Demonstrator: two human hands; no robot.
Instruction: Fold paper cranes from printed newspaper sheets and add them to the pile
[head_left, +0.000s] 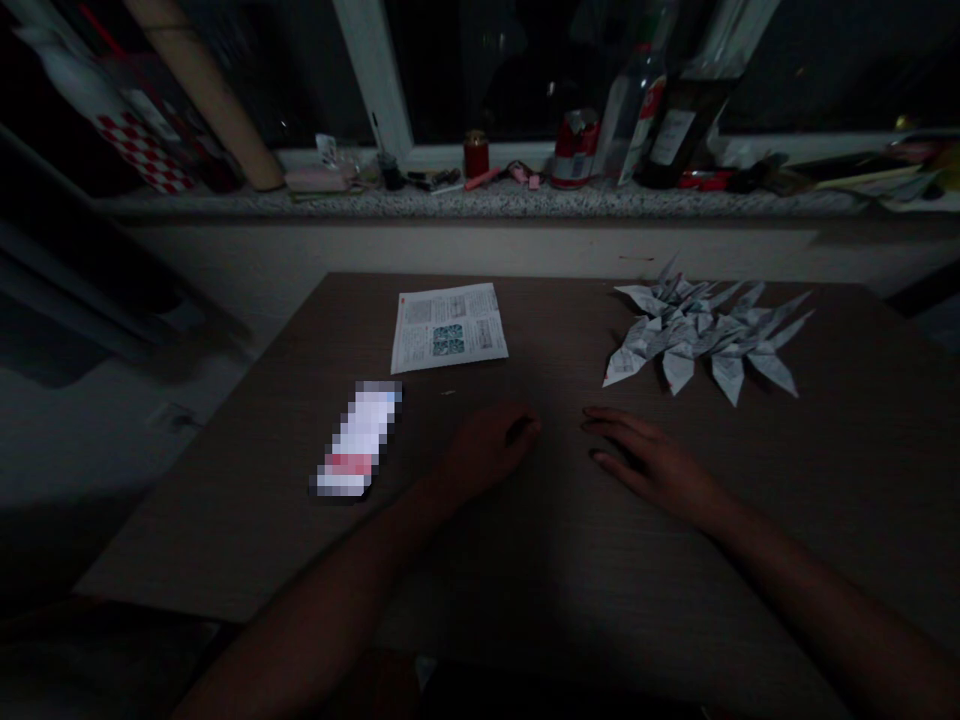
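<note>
1. Dim light is covering the table [825, 480]; your left hand [487, 448] is resting curled, right hand [649, 462] flat, both empty.
2. Printed sheet [448, 327] is lying beyond them; in this gloom you are risking crushing the folded paper pile [705, 335].

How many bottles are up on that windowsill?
2. The clear glass bottle with a red label stands just right of the dented red can; the dark glass bottle with a pale label stands right beside it. The dim light may hide others.
</note>
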